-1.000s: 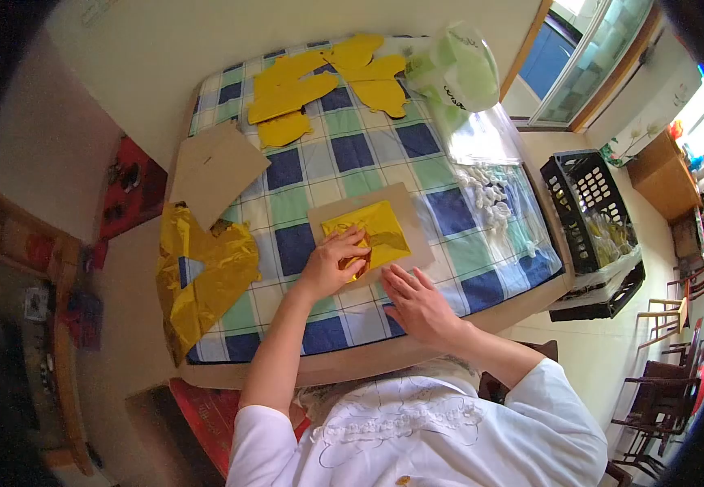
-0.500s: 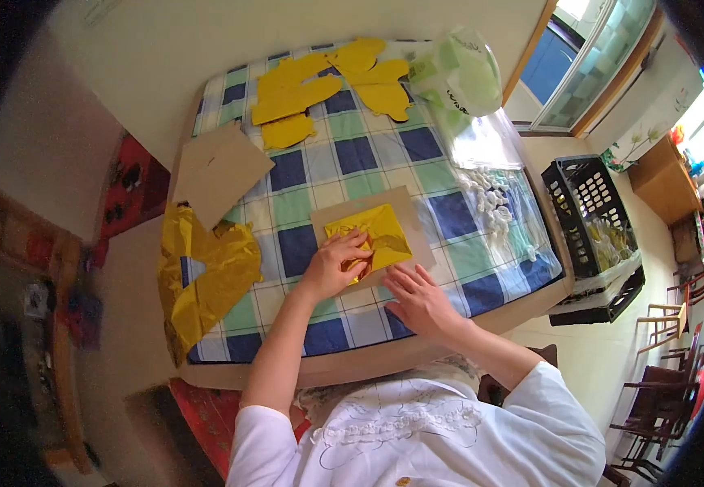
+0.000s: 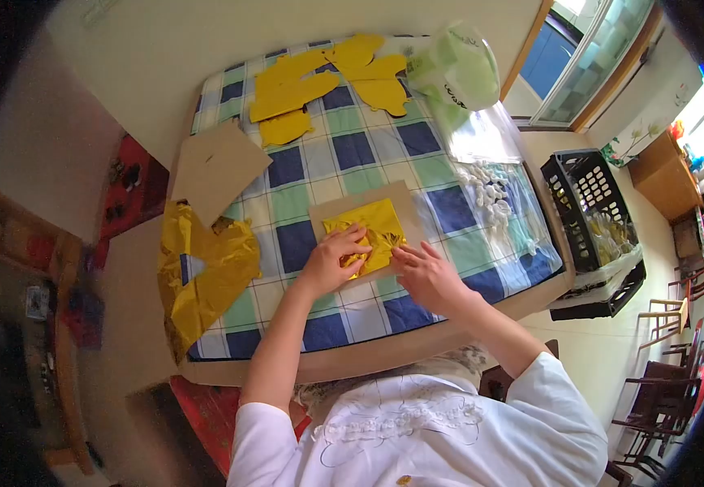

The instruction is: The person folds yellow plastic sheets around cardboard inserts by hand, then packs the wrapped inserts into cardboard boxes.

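Note:
A shiny gold foil sheet (image 3: 383, 215) lies on a brown board (image 3: 400, 195) on the checked bedspread. My left hand (image 3: 338, 258) rests on the foil's left part, its fingers spread and slightly bent. At the foil's lower right edge, my right hand (image 3: 427, 273) has its fingertips on the foil, the fingers a little apart. The foil is wrinkled between the two hands. What lies under my palms is hidden.
Loose gold foil (image 3: 206, 280) and another brown board (image 3: 218, 170) lie to the left. Yellow cut-out shapes (image 3: 291, 93) are at the back. A green-white plastic bag (image 3: 465, 69), white pieces (image 3: 494, 199) and black crates (image 3: 587, 195) are on the right.
My right hand has moved slightly up and right, onto the foil's edge. The foil's right side is now more wrinkled. My left hand has barely moved.

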Available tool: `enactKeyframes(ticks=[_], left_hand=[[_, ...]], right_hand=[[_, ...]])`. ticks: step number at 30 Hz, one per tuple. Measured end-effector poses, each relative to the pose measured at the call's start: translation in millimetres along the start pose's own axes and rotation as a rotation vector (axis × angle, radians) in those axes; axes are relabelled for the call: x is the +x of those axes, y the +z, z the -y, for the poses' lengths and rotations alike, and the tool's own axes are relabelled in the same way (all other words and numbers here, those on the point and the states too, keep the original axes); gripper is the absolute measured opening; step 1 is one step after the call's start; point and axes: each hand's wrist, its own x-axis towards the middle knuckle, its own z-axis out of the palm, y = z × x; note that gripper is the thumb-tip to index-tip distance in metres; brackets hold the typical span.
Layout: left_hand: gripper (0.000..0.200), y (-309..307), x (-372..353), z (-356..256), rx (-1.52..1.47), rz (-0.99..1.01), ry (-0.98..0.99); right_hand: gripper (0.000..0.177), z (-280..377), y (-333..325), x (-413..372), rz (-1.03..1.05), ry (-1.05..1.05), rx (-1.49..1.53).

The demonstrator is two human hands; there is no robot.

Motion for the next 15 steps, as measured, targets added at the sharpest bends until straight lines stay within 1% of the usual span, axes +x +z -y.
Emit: enactKeyframes(ticks=[3,6,8,9,14,15], left_hand=[[0.029,-0.2,2.4,0.0,0.006,0.005,-0.001],[0.029,-3.4,0.4,-5.2,-0.005,0.027,-0.035],[0.029,-11.8,3.0,-16.0,-0.010,0.071,-0.062],[0.028,-11.1,4.1,-13.7,0.003,0.056,-0.037],[0.028,-1.3,1.9,-6.5,0.060,-0.004,0.021],[0.028,-1.1,0.9,-8.0,0.121,-0.058,0.029]], right_hand=[[0.039,7.2,-11.4,34.2,-0.038,0.121,0.196],[0.043,2.0,15.6,71.9,-0.287,0.064,0.201],[0.042,-16.5,42.6,78.0,-0.310,0.051,0.104],[0.042,-20.3,45.5,81.8,-0.320,0.040,0.052],[0.044,-22.7,52.2,75.8,-0.342,0.101,0.031],[0.044,-23.1,51.2,77.3,-0.344,0.107,0.025]])
